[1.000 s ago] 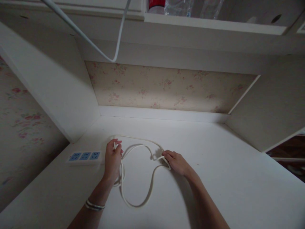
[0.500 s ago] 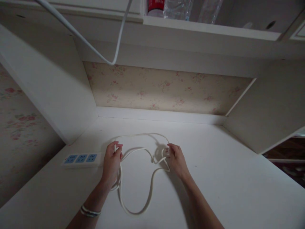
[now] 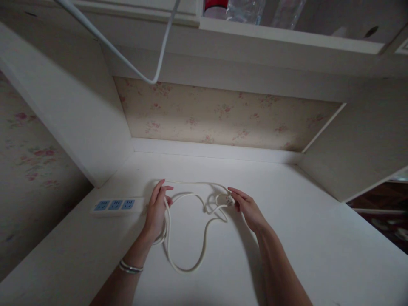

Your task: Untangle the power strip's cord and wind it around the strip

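Observation:
A white power strip (image 3: pixel 114 206) with blue socket faces lies on the white desk at the left. Its cream power cord (image 3: pixel 204 250) spreads in loose loops between my hands. My left hand (image 3: pixel 156 212) is beside the strip's right end, with the cord running through the gap between thumb and fingers; its fingertips are loosely stretched. At the other side, my right hand (image 3: pixel 248 209) pinches the white plug (image 3: pixel 230 199) and the cord near it. Some of the plug is hidden by the fingers.
The white desk (image 3: pixel 312 238) has side panels and a back ledge (image 3: pixel 216 149). Overhead, a shelf (image 3: pixel 287 37) holds clear plastic bottles (image 3: pixel 245 10) and a red-labelled item (image 3: pixel 216 8). A white bent rod or cable (image 3: pixel 153 80) hangs in front at upper left.
My left hand has shifted slightly right and up, its fingers straighter, with cord drawn against the thumb. My right hand has moved a little right with the plug, whose prongs show more.

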A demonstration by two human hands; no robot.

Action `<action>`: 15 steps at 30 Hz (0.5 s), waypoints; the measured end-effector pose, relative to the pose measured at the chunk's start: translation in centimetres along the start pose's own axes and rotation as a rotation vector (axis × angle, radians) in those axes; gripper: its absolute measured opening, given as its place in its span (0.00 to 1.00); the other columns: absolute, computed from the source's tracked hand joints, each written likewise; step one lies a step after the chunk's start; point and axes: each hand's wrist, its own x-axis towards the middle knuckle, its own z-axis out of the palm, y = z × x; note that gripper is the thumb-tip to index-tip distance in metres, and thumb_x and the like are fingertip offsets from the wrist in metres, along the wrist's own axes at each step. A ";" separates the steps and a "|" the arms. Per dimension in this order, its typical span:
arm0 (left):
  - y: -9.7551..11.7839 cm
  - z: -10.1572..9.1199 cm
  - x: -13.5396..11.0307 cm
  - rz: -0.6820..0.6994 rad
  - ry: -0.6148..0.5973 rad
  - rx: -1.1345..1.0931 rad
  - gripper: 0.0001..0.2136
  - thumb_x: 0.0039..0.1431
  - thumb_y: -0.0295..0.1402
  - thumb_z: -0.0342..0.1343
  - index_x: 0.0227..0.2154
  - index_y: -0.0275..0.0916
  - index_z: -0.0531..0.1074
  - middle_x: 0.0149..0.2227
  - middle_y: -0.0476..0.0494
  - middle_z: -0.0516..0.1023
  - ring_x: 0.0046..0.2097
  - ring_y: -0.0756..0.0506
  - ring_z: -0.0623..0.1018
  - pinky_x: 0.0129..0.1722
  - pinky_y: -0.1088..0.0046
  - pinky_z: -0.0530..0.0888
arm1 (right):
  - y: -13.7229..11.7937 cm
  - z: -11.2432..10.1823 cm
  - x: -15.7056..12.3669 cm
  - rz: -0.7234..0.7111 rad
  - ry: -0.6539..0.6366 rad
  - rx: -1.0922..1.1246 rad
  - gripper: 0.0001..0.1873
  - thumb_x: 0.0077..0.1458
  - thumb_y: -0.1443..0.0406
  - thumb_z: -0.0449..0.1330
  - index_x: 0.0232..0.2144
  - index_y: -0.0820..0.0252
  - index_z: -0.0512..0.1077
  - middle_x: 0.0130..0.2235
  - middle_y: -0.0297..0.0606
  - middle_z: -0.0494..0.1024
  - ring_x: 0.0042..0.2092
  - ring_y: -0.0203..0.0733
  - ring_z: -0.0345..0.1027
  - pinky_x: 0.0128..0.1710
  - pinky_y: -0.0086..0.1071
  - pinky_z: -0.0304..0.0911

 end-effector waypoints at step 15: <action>-2.9 -0.3 0.3 0.073 -0.323 0.288 0.20 0.58 0.44 0.53 0.50 0.41 0.70 0.45 0.40 0.78 0.39 0.45 0.77 0.43 0.66 0.72 | -10.6 -20.5 2.7 -0.237 0.689 0.123 0.07 0.50 0.67 0.55 0.33 0.54 0.70 0.34 0.35 0.75 0.22 0.29 0.63 0.23 0.28 0.62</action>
